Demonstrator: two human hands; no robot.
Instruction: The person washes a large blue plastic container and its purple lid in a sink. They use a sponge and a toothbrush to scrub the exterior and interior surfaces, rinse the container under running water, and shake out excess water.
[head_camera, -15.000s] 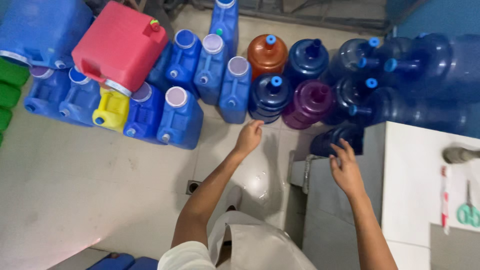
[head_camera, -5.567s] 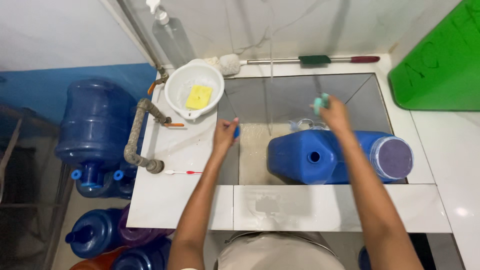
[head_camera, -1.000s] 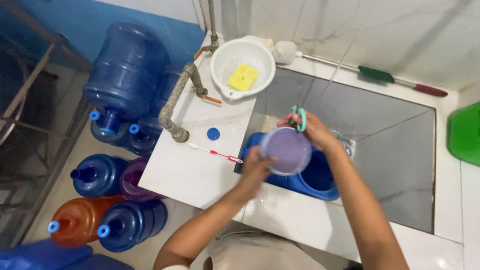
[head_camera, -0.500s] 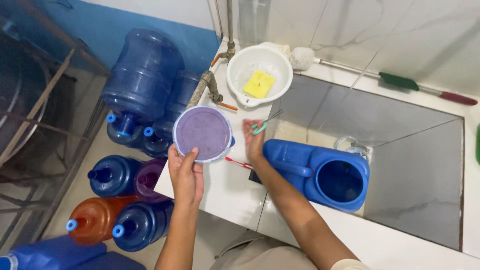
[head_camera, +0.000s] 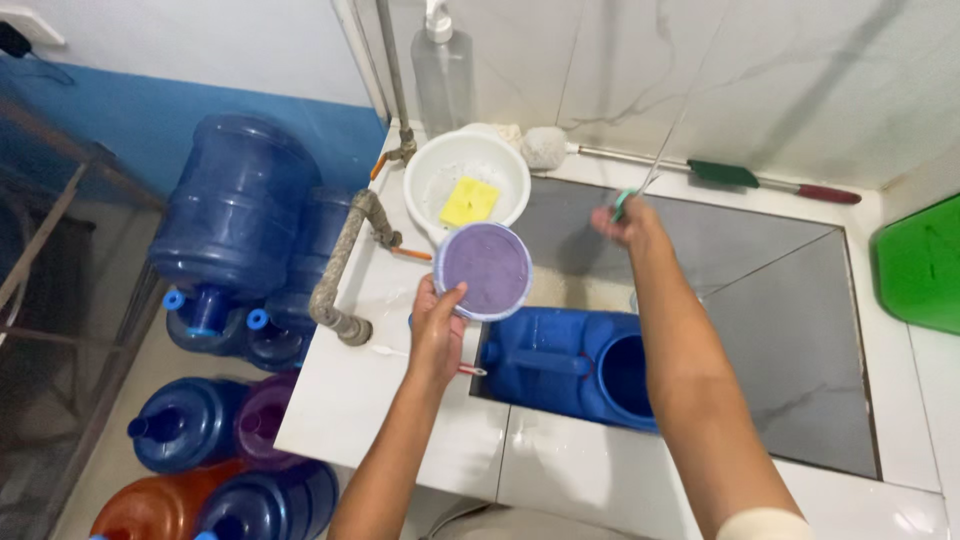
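My left hand (head_camera: 436, 325) holds a round purple lid (head_camera: 486, 270) by its lower edge, above the sink's left rim. My right hand (head_camera: 630, 222) is raised over the grey sink basin (head_camera: 770, 290), shut on a thin teal-handled tool (head_camera: 628, 198) whose long metal stem points up toward the wall. A blue jerrycan (head_camera: 565, 365) lies on its side in the sink below both arms, with its wide mouth open toward the right.
A white bowl (head_camera: 440, 170) with a yellow sponge (head_camera: 470, 200) sits on the counter by a metal tap pipe (head_camera: 345, 265). A long brush (head_camera: 700, 170) lies along the wall, beside a clear pump bottle (head_camera: 440, 60). Large water bottles (head_camera: 235, 215) stand on the floor at left. A green container (head_camera: 915, 265) is at right.
My left hand has carried the purple lid to the right, toward the white bowl. My right hand has left the jerrycan and risen over the sink with the teal tool.
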